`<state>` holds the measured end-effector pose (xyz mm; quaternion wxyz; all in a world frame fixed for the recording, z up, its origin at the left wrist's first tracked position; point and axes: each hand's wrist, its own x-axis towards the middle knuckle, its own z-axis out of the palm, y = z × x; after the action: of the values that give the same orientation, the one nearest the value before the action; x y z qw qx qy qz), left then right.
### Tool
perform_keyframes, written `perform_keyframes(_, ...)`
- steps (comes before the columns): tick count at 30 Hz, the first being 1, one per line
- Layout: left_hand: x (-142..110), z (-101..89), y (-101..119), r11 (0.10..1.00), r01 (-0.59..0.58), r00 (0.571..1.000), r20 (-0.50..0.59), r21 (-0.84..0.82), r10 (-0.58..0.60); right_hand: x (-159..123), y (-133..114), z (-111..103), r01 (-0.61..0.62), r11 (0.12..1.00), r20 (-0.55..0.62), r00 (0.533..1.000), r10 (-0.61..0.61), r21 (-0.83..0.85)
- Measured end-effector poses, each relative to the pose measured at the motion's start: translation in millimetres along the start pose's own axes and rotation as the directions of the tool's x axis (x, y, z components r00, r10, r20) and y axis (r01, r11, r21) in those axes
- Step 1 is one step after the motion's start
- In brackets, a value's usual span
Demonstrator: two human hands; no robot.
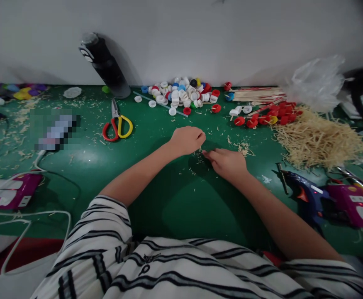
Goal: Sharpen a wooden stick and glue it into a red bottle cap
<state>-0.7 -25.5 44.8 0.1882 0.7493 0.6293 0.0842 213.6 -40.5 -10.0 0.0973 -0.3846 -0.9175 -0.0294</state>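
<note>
Head view: I'm holding my left hand (187,140), curled, nearer the cap pile (175,96) than my right hand (230,162); whether they're pinching anything, I can't tell.

Free table (169,203) on near side of left hand (188,140) and right hand (230,164); gap between left hand and scissors (118,118). Bottle (109,68), caps (181,94) block far side; straw heap (321,139), glue gun (310,189) block right.
</note>
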Motion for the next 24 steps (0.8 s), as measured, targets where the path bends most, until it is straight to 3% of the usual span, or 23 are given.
perform_keyframes(5, -0.1, -0.9, -0.3, 1.000, 0.018, 1.000, -0.001, -0.011, -0.018, 5.2, 0.9, -1.9, -0.023, 1.000, -0.076, 0.997, 0.022, -0.013)
perform_keyframes(12, 0.6, -0.6, 1.1, 0.999, 0.017, 1.000, -0.017, -0.031, -0.017, 0.5, 2.1, -0.3, -0.013, 1.000, 0.031, 0.999, 0.012, 0.016)
perform_keyframes(18, 1.2, -1.0, 3.1, 0.999, 0.033, 0.999, -0.033, -0.005, -0.033, 4.6, 2.5, -1.7, -0.022, 1.000, -0.072, 0.997, 0.020, -0.019)
perform_keyframes(24, 2.6, 0.1, 5.0, 0.999, 0.032, 0.999, -0.040, 0.003, -0.032, 1.1, 2.2, 0.9, 0.030, 0.999, -0.046, 0.998, -0.032, -0.027)
